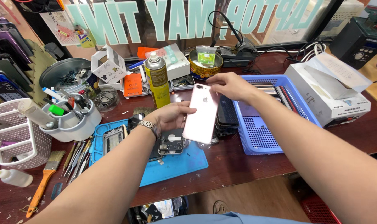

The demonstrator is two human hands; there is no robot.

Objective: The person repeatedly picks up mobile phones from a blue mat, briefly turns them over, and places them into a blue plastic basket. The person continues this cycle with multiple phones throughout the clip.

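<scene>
Just above the blue work mat [176,166], which lies near the front edge of the wooden bench [238,166], both hands hold a pink smartphone [201,114] with its back facing up. The left hand [170,116] grips the phone's left long edge, thumb over the rim. The right hand [230,86] pinches the top end near the camera corner, fingers curled onto it. The phone hangs tilted in the air, clear of the mat.

Beneath it on the mat lie opened phone bodies: a dark one with its insides showing [171,143] and another frame [113,139] toward the mat's left edge. A few more dark phones are stacked [226,118] just beside the blue plastic basket [271,116], which sits to the right of the mat.

As far as the frame shows, the pink phone looks closed and in one piece, so I judge the work on it has hardly begun or is at the inspection stage; no tool is in either hand. The brushes [45,178] and tweezers [78,157] lie untouched near the front left corner, beside the white tool cup [70,120]. A yellow spray can [157,79] stands behind the mat, and a white box [327,95] rests toward the right edge.
</scene>
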